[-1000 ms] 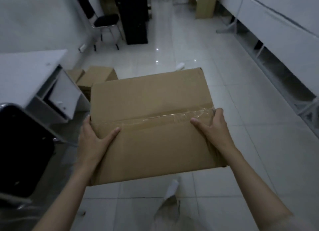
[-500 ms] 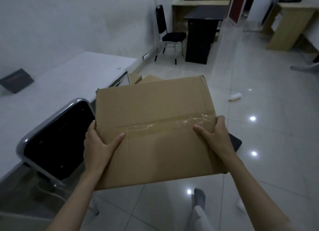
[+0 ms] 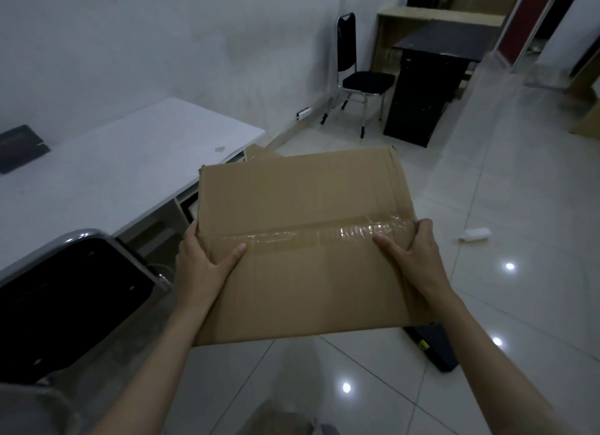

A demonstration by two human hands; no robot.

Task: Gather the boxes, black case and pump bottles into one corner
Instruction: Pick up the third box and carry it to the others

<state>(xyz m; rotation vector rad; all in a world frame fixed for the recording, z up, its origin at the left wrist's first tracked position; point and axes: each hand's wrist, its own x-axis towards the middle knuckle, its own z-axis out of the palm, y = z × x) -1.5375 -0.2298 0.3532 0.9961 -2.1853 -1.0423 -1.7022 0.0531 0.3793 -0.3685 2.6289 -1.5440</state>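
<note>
I hold a large brown cardboard box (image 3: 302, 239), taped along its middle seam, in the air in front of me. My left hand (image 3: 203, 265) grips its left edge and my right hand (image 3: 414, 259) grips its right edge. A black case (image 3: 435, 345) lies on the floor, partly hidden under the box's lower right corner. A white pump bottle (image 3: 475, 234) lies on its side on the tiles to the right. A corner of another cardboard box (image 3: 259, 152) peeks out behind the held box, beside the desk.
A white desk (image 3: 130, 162) stands to the left, a dark flat item (image 3: 19, 147) at its far end. A black chair back (image 3: 68, 304) is close at lower left. Another black chair (image 3: 357, 74) and a black desk (image 3: 431, 77) stand ahead by the wall.
The view has swung left and upward, bringing the wall, white desk and far chair into sight. Both hands keep the same hold on the box. The black case now shows below the box.
</note>
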